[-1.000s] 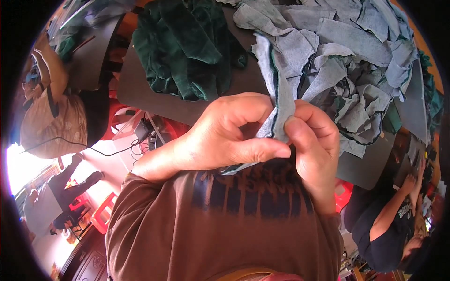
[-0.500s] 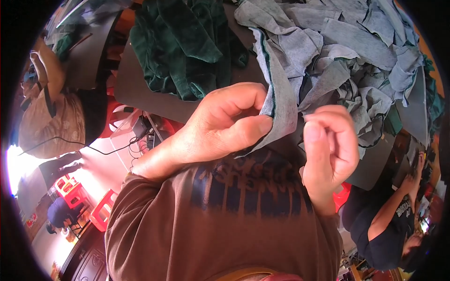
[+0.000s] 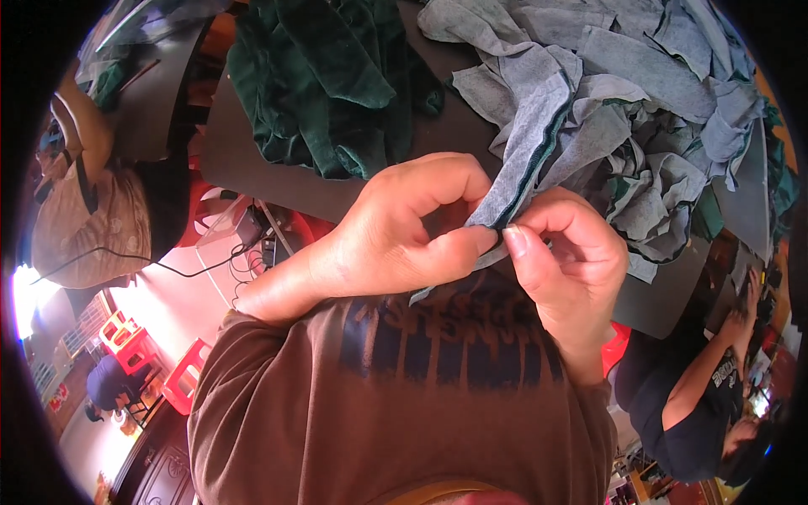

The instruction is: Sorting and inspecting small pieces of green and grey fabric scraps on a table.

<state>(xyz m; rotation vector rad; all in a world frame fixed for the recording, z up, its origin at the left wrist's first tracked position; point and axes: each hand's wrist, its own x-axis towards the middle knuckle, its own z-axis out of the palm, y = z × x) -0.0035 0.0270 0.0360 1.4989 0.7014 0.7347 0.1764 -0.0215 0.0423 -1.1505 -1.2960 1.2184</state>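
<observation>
A folded strip of fabric, grey-blue on its outer side with a dark green edge, is held up in front of my chest. My left hand pinches it between thumb and forefinger. Close beside, my right hand pinches the same strip at its edge, the two thumb tips almost meeting. The strip's upper end points away toward the far side; a short tail shows below my left thumb. Past my hands lies a heap of grey fabric pieces on the right, and a pile of dark green velvety fabric on the left.
Both piles rest on a dark table. A person is at the left, another in black at the right. Red plastic stools stand on the floor at lower left, near a black cable.
My right hand has moved left and taken hold of the strip's edge beside my left hand. The strip has turned, its upper end now leaning right.
</observation>
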